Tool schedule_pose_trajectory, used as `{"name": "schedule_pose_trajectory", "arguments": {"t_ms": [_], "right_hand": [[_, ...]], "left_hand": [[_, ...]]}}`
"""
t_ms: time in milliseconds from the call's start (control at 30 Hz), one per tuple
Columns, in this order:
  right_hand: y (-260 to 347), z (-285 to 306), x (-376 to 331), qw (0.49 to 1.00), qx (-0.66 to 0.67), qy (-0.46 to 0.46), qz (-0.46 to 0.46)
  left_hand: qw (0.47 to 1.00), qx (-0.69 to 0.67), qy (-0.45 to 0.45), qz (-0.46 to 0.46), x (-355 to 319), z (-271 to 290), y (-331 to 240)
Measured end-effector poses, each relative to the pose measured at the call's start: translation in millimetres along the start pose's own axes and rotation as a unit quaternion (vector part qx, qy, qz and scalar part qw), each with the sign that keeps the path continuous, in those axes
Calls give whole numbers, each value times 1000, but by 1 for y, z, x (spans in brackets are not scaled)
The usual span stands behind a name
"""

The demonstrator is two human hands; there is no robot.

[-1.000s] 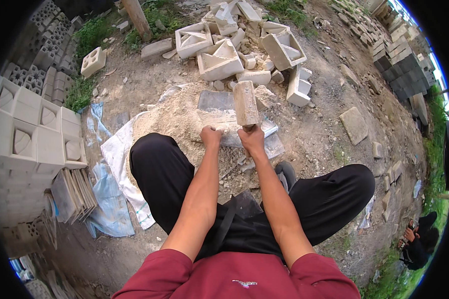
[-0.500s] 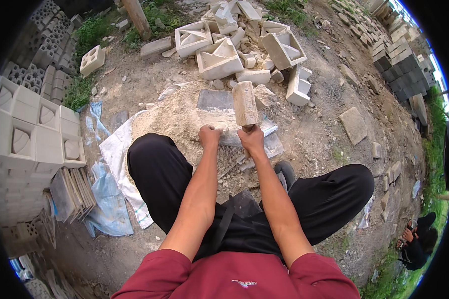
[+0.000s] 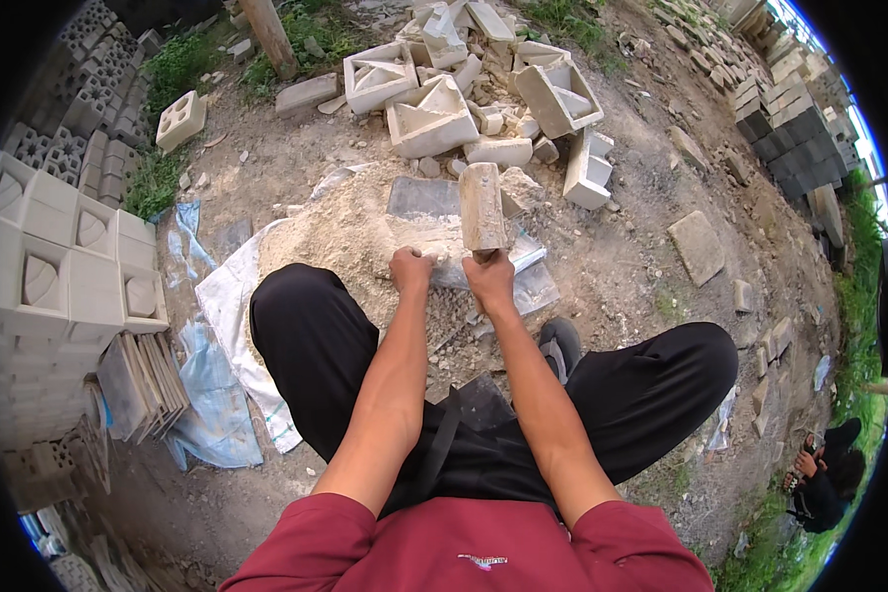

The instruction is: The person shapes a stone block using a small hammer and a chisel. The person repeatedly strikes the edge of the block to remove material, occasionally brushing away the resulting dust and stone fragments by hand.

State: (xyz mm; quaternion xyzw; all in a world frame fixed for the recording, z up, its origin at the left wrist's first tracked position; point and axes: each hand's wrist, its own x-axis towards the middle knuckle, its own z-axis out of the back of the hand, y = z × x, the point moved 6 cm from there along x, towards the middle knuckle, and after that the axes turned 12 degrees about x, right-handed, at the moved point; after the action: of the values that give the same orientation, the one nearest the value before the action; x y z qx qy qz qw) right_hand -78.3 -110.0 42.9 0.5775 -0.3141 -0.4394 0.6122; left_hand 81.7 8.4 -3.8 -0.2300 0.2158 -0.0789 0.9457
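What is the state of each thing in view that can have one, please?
Dusty, pale, block-headed mallet: held, head pointing away from the person.
Right hand: closed on its handle.
Left hand: fingers curled; grip unclear.
White woven sheet: spread out, partly covered.
Beige powder heap: loose, piled.
Cream, triangle-ribbed blocks: heaped, some broken.
Thin, grey rectangular boards: standing on edge, side by side.

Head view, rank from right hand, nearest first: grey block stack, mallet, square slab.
From the right hand:
1. Mallet: in its grip.
2. Square slab: off to the right.
3. Grey block stack: farther out, upper right of the view.
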Motion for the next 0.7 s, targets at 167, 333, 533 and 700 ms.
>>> {"name": "schedule_pose_trajectory", "arguments": {"t_ms": [167,333,533,700], "right_hand": [[-40,-5,-17,983,-149,96,-48],[-4,2,-2,996,-66,52,-9],[-5,8,-8,999,-38,-4,22],[-42,-2,-2,968,-212,108,-77]], "left_hand": [[999,-36,-2,12,5,-3,1],[1000,-19,6,9,-1,-6,1],[1000,-7,8,8,-4,-4,-5],[1000,-18,-4,13,-1,-4,-7]]}}
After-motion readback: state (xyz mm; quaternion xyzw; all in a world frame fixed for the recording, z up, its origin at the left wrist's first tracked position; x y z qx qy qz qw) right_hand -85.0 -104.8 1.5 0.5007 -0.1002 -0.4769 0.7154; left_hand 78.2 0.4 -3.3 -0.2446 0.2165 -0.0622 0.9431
